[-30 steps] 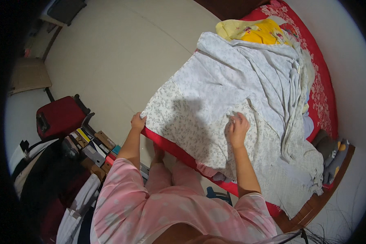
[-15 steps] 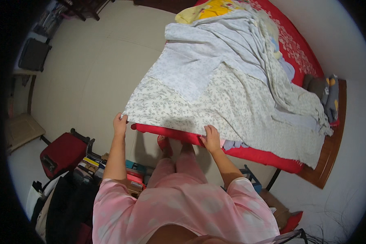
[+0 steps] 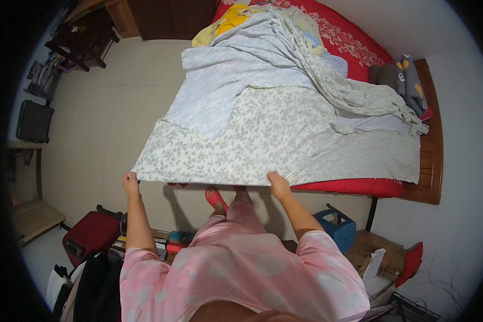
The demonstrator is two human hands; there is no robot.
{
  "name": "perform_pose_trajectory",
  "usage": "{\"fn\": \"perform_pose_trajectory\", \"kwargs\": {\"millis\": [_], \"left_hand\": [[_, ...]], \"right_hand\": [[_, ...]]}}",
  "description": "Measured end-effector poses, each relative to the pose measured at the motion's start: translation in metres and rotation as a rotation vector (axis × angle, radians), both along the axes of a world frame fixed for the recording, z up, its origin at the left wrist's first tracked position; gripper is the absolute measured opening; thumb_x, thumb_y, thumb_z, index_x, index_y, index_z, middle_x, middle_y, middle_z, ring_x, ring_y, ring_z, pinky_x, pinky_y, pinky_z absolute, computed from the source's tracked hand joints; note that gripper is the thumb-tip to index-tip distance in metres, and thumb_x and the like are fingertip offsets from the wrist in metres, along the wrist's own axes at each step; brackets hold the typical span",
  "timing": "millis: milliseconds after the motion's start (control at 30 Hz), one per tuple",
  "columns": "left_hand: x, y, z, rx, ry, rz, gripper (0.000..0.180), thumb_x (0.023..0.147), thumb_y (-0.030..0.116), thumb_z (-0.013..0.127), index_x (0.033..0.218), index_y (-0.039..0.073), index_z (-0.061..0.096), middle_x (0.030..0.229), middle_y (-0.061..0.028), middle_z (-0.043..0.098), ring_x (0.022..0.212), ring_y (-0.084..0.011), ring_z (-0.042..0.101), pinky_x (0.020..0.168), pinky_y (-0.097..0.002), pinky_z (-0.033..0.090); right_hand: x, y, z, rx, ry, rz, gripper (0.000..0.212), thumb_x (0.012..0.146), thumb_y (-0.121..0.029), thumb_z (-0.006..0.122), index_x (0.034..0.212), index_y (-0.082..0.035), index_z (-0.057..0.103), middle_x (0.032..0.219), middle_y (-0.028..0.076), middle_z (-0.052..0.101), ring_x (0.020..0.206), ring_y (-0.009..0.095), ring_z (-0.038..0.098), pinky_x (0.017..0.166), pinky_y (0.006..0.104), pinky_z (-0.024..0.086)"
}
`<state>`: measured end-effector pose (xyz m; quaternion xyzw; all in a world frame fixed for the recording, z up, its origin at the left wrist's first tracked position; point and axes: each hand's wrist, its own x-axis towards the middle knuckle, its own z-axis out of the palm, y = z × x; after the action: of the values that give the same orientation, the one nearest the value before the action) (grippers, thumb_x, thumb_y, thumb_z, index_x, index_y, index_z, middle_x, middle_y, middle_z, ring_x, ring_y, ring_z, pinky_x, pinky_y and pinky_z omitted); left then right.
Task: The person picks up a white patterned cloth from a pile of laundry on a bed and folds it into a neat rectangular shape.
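A white cloth with a grey leaf print, like a duvet cover or sheet (image 3: 284,129), spreads over the bed, its pale bluish side folded back in the middle. My left hand (image 3: 130,184) is closed on its near left corner, out past the end of the bed. Farther right along the same edge, my right hand (image 3: 278,185) grips the hem with bent fingers. Between my hands the edge is drawn fairly straight above my feet. Toward the far right the cloth lies bunched in long folds. Below it shows the red bed sheet (image 3: 354,187).
Yellow patterned bedding (image 3: 233,20) lies at the far end. Grey pillows (image 3: 408,83) rest by the wooden headboard (image 3: 430,134). A blue plastic stool (image 3: 338,231) and cardboard box (image 3: 381,255) stand at right; a red suitcase (image 3: 94,236) and several boxes at left.
Both hands have drawn the cloth's near edge toward me, the left also outward. The edge is straighter and covers more of the red sheet. My view has shifted.
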<state>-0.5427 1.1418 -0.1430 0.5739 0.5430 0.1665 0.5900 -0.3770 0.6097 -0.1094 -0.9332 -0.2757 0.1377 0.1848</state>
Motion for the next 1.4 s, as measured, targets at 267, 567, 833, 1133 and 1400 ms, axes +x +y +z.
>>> {"fn": "perform_pose_trajectory", "kwargs": {"millis": [267,567,833,1133,1400], "left_hand": [[-0.003,0.001,-0.074,0.236,0.365,-0.133,0.016,0.072,0.015,0.054,0.065,0.003,0.045,0.059,-0.0029,0.046,0.057,-0.0114,0.045,0.049,-0.0260,0.037],[-0.046,0.004,-0.121,0.069,0.305,-0.037,0.020,0.076,0.005,0.049,0.095,0.002,0.050,0.084,-0.0047,0.054,0.074,-0.0131,0.050,0.069,-0.0229,0.041],[0.001,-0.075,-0.114,-0.238,-0.032,-0.173,0.027,0.075,0.004,0.052,0.102,0.003,0.047,0.089,-0.0055,0.054,0.079,-0.0124,0.050,0.073,-0.0227,0.041],[0.087,-0.141,-0.088,-0.316,0.295,-0.594,0.048,0.075,0.014,0.056,0.119,0.005,0.039,0.115,-0.0162,0.044,0.105,-0.0261,0.043,0.089,-0.0335,0.036],[0.082,-0.149,-0.110,-0.245,0.448,-0.688,0.054,0.074,0.023,0.057,0.124,0.018,0.036,0.132,-0.0219,0.018,0.119,-0.0367,0.028,0.093,-0.0389,0.032]], "right_hand": [[-0.015,0.000,-0.014,-0.205,0.283,-0.007,0.031,0.068,-0.001,0.050,0.098,-0.008,0.046,0.089,0.014,0.050,0.083,0.034,0.050,0.067,0.0409,0.042],[0.043,0.091,-0.046,0.039,0.541,0.045,0.023,0.077,-0.009,0.048,0.100,-0.005,0.053,0.088,0.015,0.056,0.076,0.028,0.054,0.069,0.0330,0.043],[0.103,0.196,-0.060,0.200,0.791,-0.097,0.022,0.074,-0.008,0.058,0.095,-0.004,0.052,0.068,0.001,0.048,0.061,0.012,0.046,0.058,0.0264,0.041],[0.187,0.267,-0.071,0.243,1.254,-0.454,0.028,0.077,-0.016,0.058,0.103,-0.007,0.053,0.069,-0.004,0.049,0.058,0.006,0.039,0.053,0.0206,0.035],[0.321,0.400,-0.071,0.528,1.119,-0.242,0.043,0.077,-0.016,0.055,0.117,-0.009,0.041,0.092,0.003,0.053,0.074,0.010,0.047,0.065,0.0221,0.038]]}}
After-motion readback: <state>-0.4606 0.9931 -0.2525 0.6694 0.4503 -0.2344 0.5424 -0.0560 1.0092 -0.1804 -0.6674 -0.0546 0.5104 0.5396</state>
